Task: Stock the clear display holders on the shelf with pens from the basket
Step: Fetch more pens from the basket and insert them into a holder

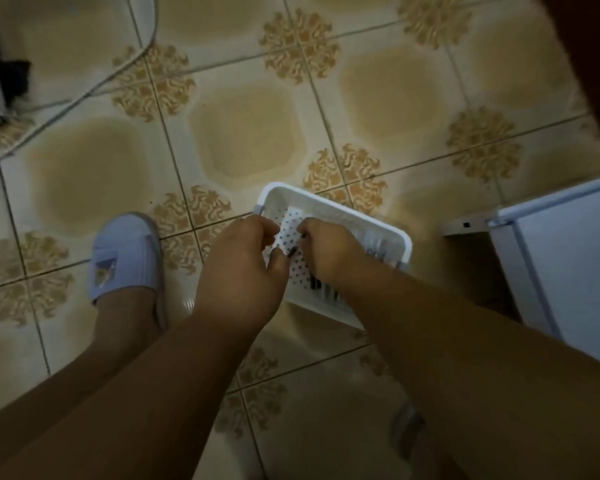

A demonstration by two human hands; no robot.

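Beige patterned floor tiles (246, 133) lie under white basket (329, 202).

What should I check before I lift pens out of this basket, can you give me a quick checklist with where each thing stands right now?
1. Basket within reach: ok. The white basket sits on the tiled floor, under both hands.
2. Pens left to take: ok. Dark pens lie at the near end of the basket.
3. Left hand has a hold: cannot tell. Its fingers curl over the basket, but what they pinch is hidden.
4. Right hand has a hold: cannot tell. Curled, with something dark at the fingertips.
5. Display holders ready: cannot tell. None are in view.
6. Footing: ok. The slipper stands flat, left of the basket; the cable lies farther off.
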